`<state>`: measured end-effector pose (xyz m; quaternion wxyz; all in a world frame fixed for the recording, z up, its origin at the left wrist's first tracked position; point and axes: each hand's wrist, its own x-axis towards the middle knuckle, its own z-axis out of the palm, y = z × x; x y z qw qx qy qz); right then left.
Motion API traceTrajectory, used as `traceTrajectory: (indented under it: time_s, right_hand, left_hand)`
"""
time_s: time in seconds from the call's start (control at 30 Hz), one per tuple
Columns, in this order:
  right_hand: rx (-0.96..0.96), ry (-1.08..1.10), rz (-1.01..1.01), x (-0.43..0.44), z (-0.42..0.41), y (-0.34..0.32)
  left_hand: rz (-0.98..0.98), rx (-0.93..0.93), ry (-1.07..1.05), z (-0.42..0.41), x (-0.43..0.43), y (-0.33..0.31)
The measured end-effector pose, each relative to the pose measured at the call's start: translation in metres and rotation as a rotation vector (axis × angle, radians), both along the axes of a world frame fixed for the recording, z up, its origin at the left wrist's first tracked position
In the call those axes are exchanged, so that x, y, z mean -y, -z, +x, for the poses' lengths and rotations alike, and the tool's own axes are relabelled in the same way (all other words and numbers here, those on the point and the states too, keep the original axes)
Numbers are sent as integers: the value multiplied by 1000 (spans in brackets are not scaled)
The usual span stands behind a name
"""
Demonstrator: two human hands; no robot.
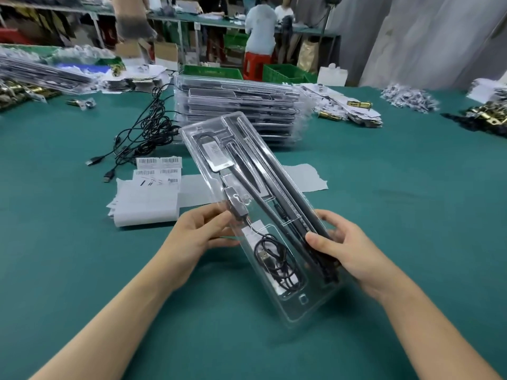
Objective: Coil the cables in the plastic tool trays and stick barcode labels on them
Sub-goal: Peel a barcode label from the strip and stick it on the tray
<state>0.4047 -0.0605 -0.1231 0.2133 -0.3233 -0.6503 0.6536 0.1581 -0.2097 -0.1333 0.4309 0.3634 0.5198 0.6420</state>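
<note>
**Tray held on a diagonal over the green tabletop**

The green tabletop (384, 201) fills the view. Its widest bare stretches are to the right of the work and along the near edge between the person's forearms.

At far centre stands a stack of clear trays (241, 105). Its near side lies just beyond the far end of the one tray in hand.

That clear plastic tray (307, 314) is at centre. Its long axis runs diagonally, with the far end pointing up-left toward the stack and the near end pointing down-right. Whether the near end touches the tabletop cannot be told. Long dark tools (274, 171) lie lengthwise in its right-hand channels.

To the left, a tangle of loose black cables (142, 133) spreads from the stack toward the near left. Just nearer lie sheets of barcode labels (159, 165) on white backing paper (148, 204), close to the tray's left edge, so that side is crowded.

The right hand (345, 250) grips the tray's right long edge, with the thumb on top across the dark tools and the fingers curled beneath. The left hand (197, 231) pinches the left long edge about halfway along.

A coiled black cable (277, 263) sits in the tray's near-left compartment, between the two hands. A small white label (214, 150) shows near the tray's far end.
</note>
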Motion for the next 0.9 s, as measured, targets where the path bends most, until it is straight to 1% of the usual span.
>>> traceTrajectory:
  time_s: [0.33,0.47,0.6,0.7,0.9]
  right_hand:
    - [120,-118,156,-20,-7,-14]
    - [179,-56,254,-26,-9,-11]
    - [239,-25,334,-34,-8,-5]
    - [269,-10,376,-38,-7,2]
    - [304,10,448,-40,-10,3]
  left_hand:
    - [-26,1,-79,6,0,6]
    - [-86,-14,-132,9,-1,9]
    - [-122,17,-168,14,-1,11]
    - [-150,2,-166,17,-3,12]
    - [-138,-4,-136,20,-2,10]
